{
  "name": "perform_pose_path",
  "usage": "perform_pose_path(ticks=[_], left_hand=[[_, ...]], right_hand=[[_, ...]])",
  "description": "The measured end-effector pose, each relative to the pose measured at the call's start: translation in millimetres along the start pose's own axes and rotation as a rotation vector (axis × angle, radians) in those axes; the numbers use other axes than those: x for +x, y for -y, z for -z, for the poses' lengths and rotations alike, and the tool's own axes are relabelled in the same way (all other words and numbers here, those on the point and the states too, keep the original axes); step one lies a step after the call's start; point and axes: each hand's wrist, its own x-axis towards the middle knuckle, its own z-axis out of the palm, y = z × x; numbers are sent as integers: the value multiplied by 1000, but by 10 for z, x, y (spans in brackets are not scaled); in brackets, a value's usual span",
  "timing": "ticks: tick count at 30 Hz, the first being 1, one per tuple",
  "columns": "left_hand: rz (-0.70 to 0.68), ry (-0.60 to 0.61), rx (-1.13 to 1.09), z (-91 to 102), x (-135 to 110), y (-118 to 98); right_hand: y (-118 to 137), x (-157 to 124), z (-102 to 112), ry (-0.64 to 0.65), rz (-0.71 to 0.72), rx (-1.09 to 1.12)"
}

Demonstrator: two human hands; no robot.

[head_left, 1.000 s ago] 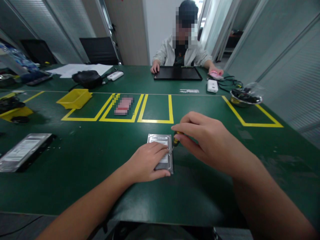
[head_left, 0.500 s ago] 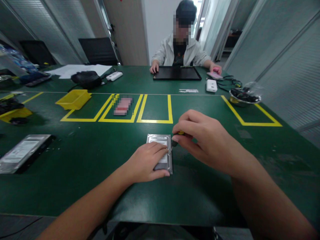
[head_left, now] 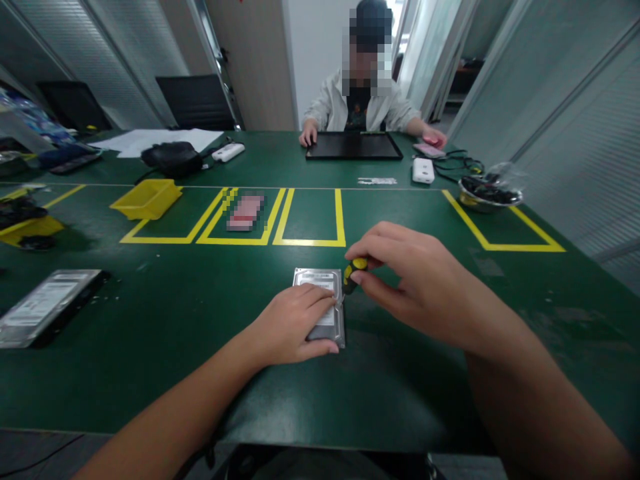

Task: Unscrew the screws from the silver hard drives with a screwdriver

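A silver hard drive (head_left: 320, 333) with a white label lies on the green table in front of me. My left hand (head_left: 300, 320) presses on it and holds it in place, fingers across the label and thumb by its near edge. Between the thumb and fingers of my right hand (head_left: 405, 280) is a short yellow-and-black screwdriver (head_left: 355, 272), tilted. Its tip meets the drive's right edge close to my left fingertips; whether it sits in a screw is too small to tell.
Left lies a larger hard drive (head_left: 50, 303) with small bits beside it. Yellow bins (head_left: 147, 199) and taped outlines are farther back, with a bowl of dark parts (head_left: 490, 193) at right. Opposite, a person (head_left: 365, 100) sits behind a black flat panel (head_left: 354, 147).
My right-hand fingers have shifted on the screwdriver, and more of its yellow handle shows. My left hand and the drive stay put. Across the table, the person's hand on the pink item has moved slightly.
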Motion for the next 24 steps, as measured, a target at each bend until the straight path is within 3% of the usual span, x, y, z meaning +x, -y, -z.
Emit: perform_pose_path(ticks=[14,24], left_hand=[[3,22,-6,-1,11,4],[-8,12,4,2,5,1]], right_hand=[[-5,-11,5,16,43,83],[-31,45,-79,-93,42,1]])
